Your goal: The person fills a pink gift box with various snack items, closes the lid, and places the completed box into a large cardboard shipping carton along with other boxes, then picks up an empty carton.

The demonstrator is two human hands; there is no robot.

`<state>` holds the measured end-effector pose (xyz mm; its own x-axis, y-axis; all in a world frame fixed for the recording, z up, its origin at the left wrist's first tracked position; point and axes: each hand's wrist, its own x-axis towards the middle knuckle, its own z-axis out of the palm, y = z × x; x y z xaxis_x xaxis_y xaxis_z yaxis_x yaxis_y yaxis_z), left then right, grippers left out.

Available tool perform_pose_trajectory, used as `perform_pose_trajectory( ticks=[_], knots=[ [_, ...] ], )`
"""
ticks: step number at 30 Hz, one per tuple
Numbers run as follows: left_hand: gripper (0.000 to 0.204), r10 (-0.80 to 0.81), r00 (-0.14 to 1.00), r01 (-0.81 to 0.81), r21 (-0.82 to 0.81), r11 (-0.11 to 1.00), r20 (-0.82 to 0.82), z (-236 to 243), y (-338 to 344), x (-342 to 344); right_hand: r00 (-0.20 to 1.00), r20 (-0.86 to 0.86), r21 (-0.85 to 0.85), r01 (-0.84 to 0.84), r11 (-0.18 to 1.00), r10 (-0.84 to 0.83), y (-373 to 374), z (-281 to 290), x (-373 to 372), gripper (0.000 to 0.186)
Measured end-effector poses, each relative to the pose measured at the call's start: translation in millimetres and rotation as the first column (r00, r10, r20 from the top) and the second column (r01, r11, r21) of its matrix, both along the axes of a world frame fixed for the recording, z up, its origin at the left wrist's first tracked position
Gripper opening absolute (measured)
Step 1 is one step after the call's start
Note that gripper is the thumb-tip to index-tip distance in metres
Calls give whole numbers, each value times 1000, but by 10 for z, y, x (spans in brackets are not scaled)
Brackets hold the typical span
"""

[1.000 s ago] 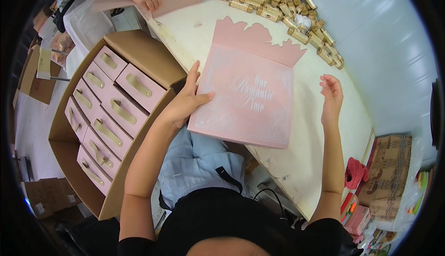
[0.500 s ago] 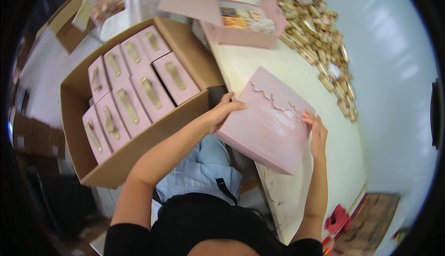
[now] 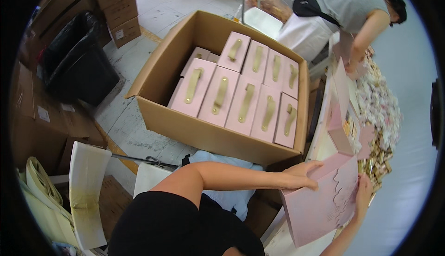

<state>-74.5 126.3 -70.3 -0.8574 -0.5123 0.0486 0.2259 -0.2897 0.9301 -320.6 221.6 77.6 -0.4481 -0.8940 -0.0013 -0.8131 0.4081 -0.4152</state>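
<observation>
Between my two hands is a pale pink gift box [image 3: 320,207], tilted, with a scalloped line and faint print across its lid. My left hand [image 3: 302,176] grips its upper left edge, the thumb lying over the lid. At the opposite edge, the fingers of my right hand [image 3: 364,192] are closed on the box, partly hidden behind its rim. To the left stands an open brown carton [image 3: 199,133]. Inside it, several pink boxes [image 3: 227,94] stand in rows with gold strap handles facing up.
Beyond my hands, an open pink box [image 3: 340,128] stands on the white table [image 3: 282,242] beside heaped gold packets [image 3: 382,168] and white packets [image 3: 378,101]. A co-worker [image 3: 357,12] bends over the table. Left are a black bin [image 3: 79,66], stacked cartons [image 3: 118,12] and a white chair [image 3: 85,191].
The view has swung left, bringing the carton to the middle and the co-worker into sight. Both hands still hold the gift box, which now appears lower and further right, more steeply tilted.
</observation>
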Motion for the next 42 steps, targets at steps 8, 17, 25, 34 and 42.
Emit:
perform_pose_trajectory(
  ticks=[8, 17, 25, 34, 42],
  knots=[
    [94, 733, 667, -653, -580, 487, -135, 412, -732, 1678, 720, -24, -135, -689, 712, 693, -1765, 639, 2097, 64],
    [98, 860, -13, -452, -764, -461, -511, -66, -1169, 3270, 90, 129, -688, -709, 154, 988, -3149, -173, 3912, 77],
    [103, 948, -181, -350, -884, -311, -262, -876, -1081, 3582, 27, 2, -714, -700, 20, 1000, -3308, -1010, 4543, 71],
    [104, 955, -297, -357, -926, -126, -16, -1069, -1001, 3240, 143, -46, -688, -722, 72, 989, -3454, -1481, 4630, 71],
    [66, 949, -172, -580, -751, -315, -265, -1230, -963, 3563, 136, 77, -528, -835, 156, 988, -3123, -2102, 4762, 72]
  ],
)
